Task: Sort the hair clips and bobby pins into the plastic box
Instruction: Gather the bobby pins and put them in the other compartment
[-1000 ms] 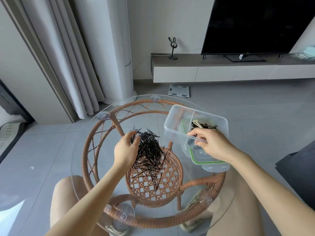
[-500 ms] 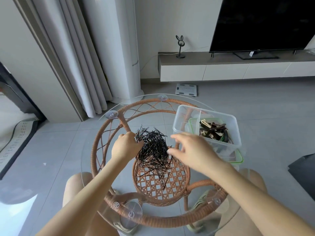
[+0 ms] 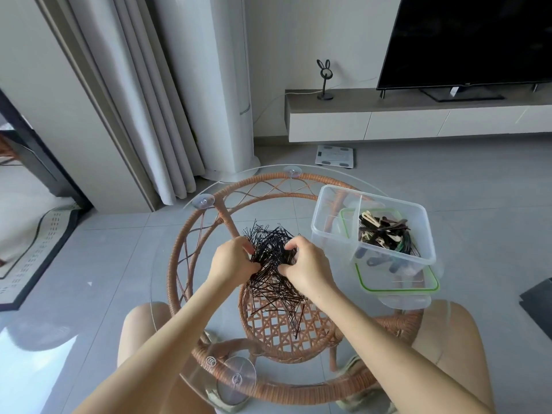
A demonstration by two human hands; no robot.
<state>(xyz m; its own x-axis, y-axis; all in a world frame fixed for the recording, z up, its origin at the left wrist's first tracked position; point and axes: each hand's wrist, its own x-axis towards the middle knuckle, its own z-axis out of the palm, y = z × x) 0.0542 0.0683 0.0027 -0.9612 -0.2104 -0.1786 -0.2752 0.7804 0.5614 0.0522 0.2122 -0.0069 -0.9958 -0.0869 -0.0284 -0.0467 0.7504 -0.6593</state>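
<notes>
On a glass surface [image 3: 167, 249], left hand [image 3: 231, 262] and right hand [image 3: 307, 264] curl fingers [image 3: 294, 244] round tangled pins [image 3: 270, 282]; loosely bunched, some may scatter short of the box [image 3: 328, 222] by the right edge.

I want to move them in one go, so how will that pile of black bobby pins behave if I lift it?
The bobby pins look thin and tangled, so they would probably lift as a light clump. Loose ones sticking out at the edges may well drop, and likely skid on the smooth glass table.
</notes>
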